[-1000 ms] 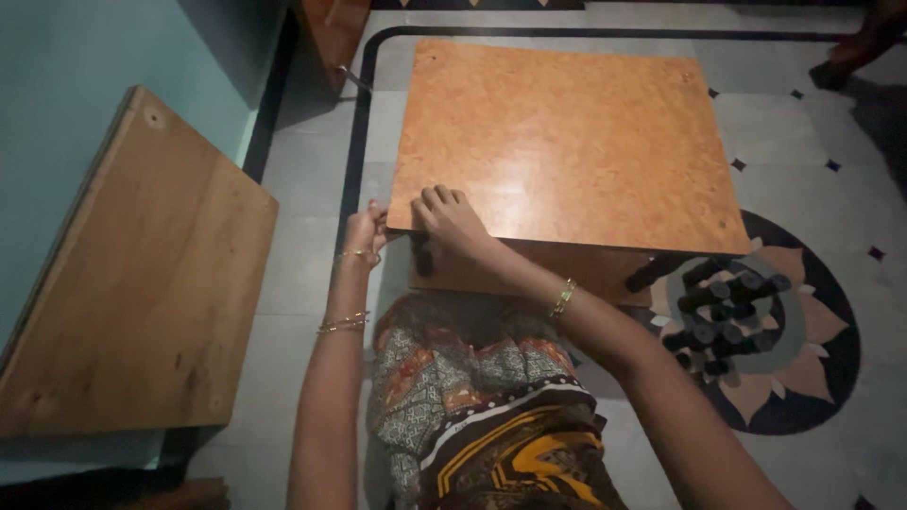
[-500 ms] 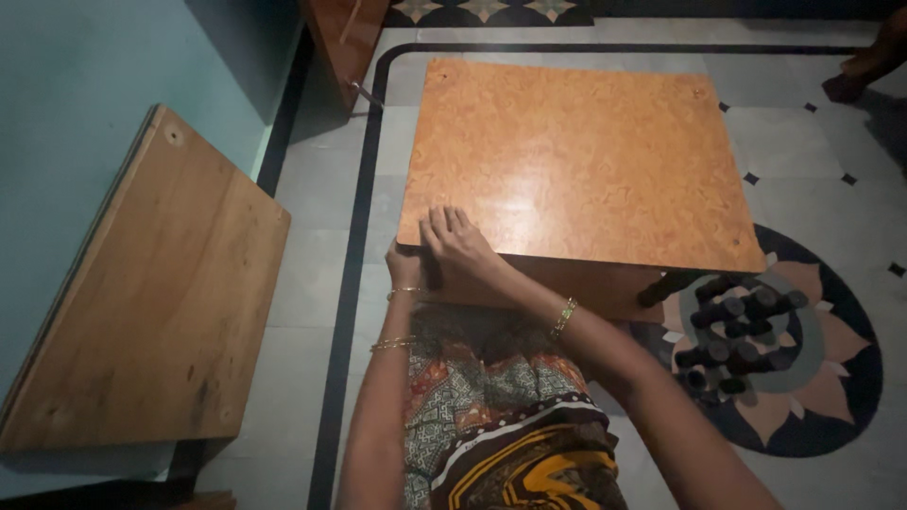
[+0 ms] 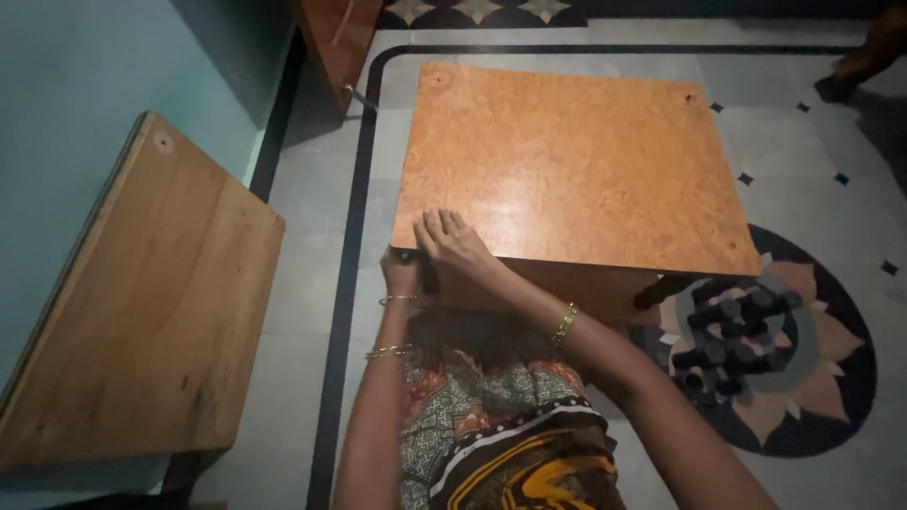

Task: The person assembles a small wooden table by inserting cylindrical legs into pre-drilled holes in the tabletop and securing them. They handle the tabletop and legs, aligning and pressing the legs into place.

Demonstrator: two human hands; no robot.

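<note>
Glossy orange-grained wooden board (image 3: 567, 161); matt plain wooden panel (image 3: 142, 312).

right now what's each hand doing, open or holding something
left hand: closed on a small dark tool at the board edge.
right hand: open, flat on the board corner.

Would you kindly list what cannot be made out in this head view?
- Left hand: its fingers are tucked under the corner of the orange speckled board, so its grip is hidden.
- Small dark object at that corner: largely covered by the right hand; its kind is unclear.
- Dark cylindrical pieces on the patterned floor: dim, too small to identify.
- Light wooden panel: cut off by the left edge.
</note>
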